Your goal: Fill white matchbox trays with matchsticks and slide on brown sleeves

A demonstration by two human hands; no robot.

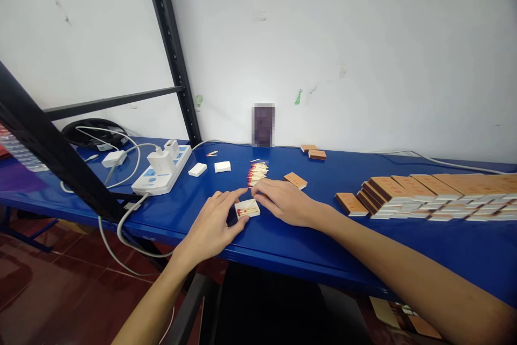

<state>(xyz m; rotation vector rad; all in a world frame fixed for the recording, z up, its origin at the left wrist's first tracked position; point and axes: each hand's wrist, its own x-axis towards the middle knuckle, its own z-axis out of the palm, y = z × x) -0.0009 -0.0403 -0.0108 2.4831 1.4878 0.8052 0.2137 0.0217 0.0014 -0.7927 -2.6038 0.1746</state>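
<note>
My left hand point(216, 221) grips a small white matchbox tray point(241, 214) at its left end, thumb on the near side and forefinger stretched along the far side. Several red-headed matches point(247, 210) lie inside the tray. Over its right far corner, the fingers of my right hand point(280, 202) are pinched together; what they hold, if anything, is hidden by the fingers. Just beyond both hands is a pile of loose matches point(257, 173), red heads to the left. An orange-brown matchbox cover point(296, 180) lies right of that pile.
Two white trays point(222, 166) and a few stray matches point(212, 154) lie at the back left. A power strip point(165, 170) with cables stands beside the black rack post point(172, 38). Stacked matchboxes point(424, 194) fill the right side. Two more boxes point(317, 155) lie near the wall.
</note>
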